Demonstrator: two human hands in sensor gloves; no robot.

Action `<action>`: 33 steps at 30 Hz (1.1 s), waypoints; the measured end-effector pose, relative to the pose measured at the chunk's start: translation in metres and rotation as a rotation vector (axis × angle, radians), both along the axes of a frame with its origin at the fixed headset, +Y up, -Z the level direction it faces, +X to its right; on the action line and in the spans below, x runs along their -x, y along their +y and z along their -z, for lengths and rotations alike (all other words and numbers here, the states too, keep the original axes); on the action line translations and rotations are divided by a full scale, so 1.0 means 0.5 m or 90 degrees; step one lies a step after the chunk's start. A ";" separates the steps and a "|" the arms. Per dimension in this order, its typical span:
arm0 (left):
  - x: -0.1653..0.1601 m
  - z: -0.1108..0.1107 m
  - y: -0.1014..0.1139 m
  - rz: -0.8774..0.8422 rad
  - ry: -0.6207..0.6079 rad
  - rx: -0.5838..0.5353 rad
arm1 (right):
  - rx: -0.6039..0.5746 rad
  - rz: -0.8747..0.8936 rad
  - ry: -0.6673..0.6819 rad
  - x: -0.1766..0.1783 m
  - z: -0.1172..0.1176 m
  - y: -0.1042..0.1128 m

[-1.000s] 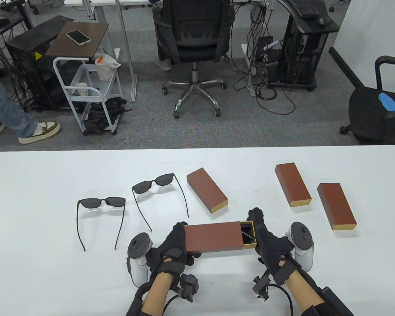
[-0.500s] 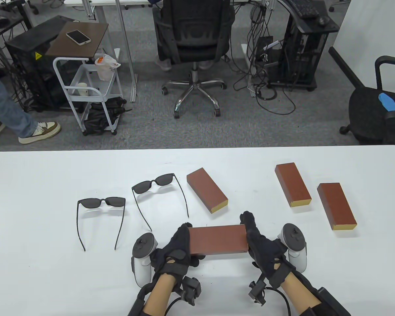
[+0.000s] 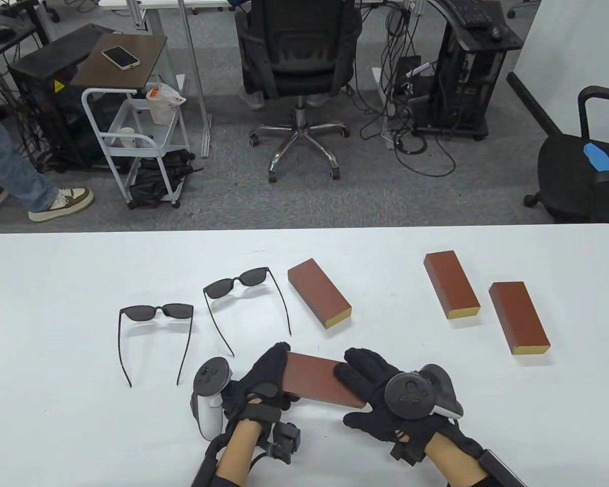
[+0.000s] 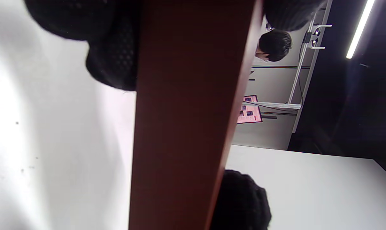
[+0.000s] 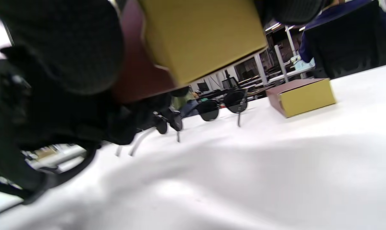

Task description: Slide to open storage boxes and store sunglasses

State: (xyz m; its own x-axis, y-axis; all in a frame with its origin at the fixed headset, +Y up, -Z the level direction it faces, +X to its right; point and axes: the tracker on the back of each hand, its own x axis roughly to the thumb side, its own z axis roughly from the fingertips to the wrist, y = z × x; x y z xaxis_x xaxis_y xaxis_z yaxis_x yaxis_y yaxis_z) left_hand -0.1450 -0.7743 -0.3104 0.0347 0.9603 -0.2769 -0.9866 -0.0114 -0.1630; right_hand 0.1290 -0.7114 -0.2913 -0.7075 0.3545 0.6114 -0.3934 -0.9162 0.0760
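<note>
Near the front edge of the white table (image 3: 56, 284), the brown storage box (image 3: 317, 383) is now fully closed and held lifted and tilted, where one second ago its gold-edged drawer was pulled out at the right end with folded sunglasses inside. The left hand (image 3: 264, 385) is clasped around the box's left end, as before. The right hand (image 3: 385, 401) has been turned palm-down since half a second ago, its fingers (image 3: 358, 373) laid over the top of the right end and the thumb below, so that the box is gripped from above; the right wrist view shows the gold end face (image 5: 202, 35) raised clear of the tabletop. Two pairs of open sunglasses are left on the table to the left, one pair (image 3: 155, 329) farther left and the other (image 3: 246, 299) just beside a third closed box (image 3: 318, 292). Two more closed boxes (image 3: 451, 284) (image 3: 518, 317) lie well apart on the right. An office chair (image 3: 297, 76) and a white cart (image 3: 132, 147) stand beyond the table.
</note>
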 end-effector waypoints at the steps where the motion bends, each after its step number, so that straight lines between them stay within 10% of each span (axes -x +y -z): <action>1: 0.003 0.002 -0.002 0.005 -0.004 0.002 | -0.009 -0.009 -0.005 0.007 -0.001 -0.003; 12: 0.000 0.006 0.033 0.170 0.004 -0.083 | -0.072 -0.075 -0.019 0.002 0.027 0.027; 24: -0.012 -0.011 0.106 0.530 0.082 -0.324 | -0.047 -0.187 -0.400 -0.053 0.205 0.027; 33: -0.015 0.001 0.099 0.663 0.012 -0.363 | -0.064 -0.302 -0.492 -0.022 0.271 -0.006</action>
State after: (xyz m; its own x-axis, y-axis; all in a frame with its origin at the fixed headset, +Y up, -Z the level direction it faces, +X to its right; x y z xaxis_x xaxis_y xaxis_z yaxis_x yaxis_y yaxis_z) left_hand -0.1374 -0.7247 -0.3110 0.8728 0.4565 0.1727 -0.4796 0.8678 0.1301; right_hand 0.1398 -0.7144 -0.4270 -0.9908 -0.1082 -0.0811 0.1189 -0.9828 -0.1414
